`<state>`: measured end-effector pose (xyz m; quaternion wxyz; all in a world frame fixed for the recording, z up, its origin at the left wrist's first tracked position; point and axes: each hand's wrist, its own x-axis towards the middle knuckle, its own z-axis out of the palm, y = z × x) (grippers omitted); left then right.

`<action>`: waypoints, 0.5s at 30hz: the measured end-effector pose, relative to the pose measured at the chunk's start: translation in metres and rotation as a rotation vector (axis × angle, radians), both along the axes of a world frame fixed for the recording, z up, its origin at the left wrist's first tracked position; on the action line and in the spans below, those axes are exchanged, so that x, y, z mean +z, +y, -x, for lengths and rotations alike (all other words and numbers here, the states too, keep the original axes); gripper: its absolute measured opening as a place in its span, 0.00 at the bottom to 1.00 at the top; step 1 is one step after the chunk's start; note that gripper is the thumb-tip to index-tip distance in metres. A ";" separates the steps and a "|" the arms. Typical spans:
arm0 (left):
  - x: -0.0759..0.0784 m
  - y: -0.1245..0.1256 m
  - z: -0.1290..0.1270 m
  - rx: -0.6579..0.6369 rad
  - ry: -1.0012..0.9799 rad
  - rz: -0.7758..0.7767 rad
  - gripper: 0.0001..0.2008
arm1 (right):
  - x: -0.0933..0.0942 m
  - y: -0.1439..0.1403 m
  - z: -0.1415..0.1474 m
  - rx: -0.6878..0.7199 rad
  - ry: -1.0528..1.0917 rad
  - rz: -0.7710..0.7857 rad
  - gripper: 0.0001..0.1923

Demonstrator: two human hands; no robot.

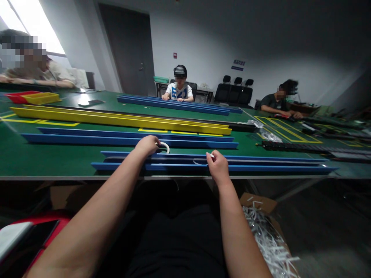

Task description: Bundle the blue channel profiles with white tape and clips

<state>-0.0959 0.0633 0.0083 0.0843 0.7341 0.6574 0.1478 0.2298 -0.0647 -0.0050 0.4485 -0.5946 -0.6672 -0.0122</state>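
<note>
My left hand is closed around one end of a white curved strip, over the far rail of the nearest blue channel. My right hand pinches a small white piece between thumb and fingertips, above the same channel. A thin pale loop hangs just left of the right fingers; whether it joins that piece I cannot tell. Inside the long blue channel a dark bar with a pale line runs lengthwise. The channel lies along the front edge of the green table.
Behind lie another blue channel, a yellow channel and farther blue channels. Red and yellow trays stand at left, dark strips at right. A box of white scraps is below right. Three people sit around the table.
</note>
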 end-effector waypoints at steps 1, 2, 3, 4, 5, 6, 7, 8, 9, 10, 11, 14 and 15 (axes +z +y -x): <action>0.001 -0.002 -0.003 -0.002 -0.034 -0.053 0.12 | 0.000 0.000 0.000 -0.002 0.000 -0.001 0.18; 0.002 -0.005 -0.006 -0.015 -0.066 -0.109 0.11 | -0.001 0.001 0.000 -0.004 0.000 -0.003 0.18; 0.003 -0.008 -0.009 -0.035 -0.094 -0.167 0.10 | -0.001 0.001 0.000 -0.003 -0.001 -0.005 0.18; 0.005 -0.010 -0.013 -0.053 -0.118 -0.229 0.10 | -0.002 0.002 0.000 -0.002 -0.004 -0.009 0.18; 0.007 -0.013 -0.016 -0.066 -0.140 -0.296 0.10 | -0.002 0.002 0.000 -0.002 -0.007 -0.012 0.18; 0.009 -0.014 -0.020 -0.071 -0.160 -0.358 0.10 | -0.003 0.003 0.000 -0.003 -0.011 -0.015 0.18; 0.011 -0.014 -0.023 -0.062 -0.182 -0.410 0.10 | -0.003 0.003 0.000 -0.005 -0.015 -0.019 0.18; 0.012 -0.014 -0.026 -0.041 -0.206 -0.447 0.10 | -0.003 0.004 0.000 -0.005 -0.020 -0.020 0.18; 0.013 -0.012 -0.028 -0.013 -0.234 -0.465 0.10 | -0.003 0.004 -0.001 -0.005 -0.025 -0.021 0.18; 0.013 -0.009 -0.030 0.022 -0.267 -0.464 0.11 | -0.003 0.004 -0.001 -0.003 -0.029 -0.020 0.18; 0.013 -0.006 -0.031 0.063 -0.306 -0.447 0.12 | -0.003 0.004 -0.001 -0.001 -0.031 -0.019 0.17; 0.010 0.005 -0.031 0.190 -0.450 -0.356 0.15 | -0.003 0.005 -0.001 -0.004 -0.039 -0.022 0.17; 0.009 0.008 -0.031 0.218 -0.509 -0.321 0.17 | -0.003 0.005 0.000 -0.007 -0.045 -0.026 0.17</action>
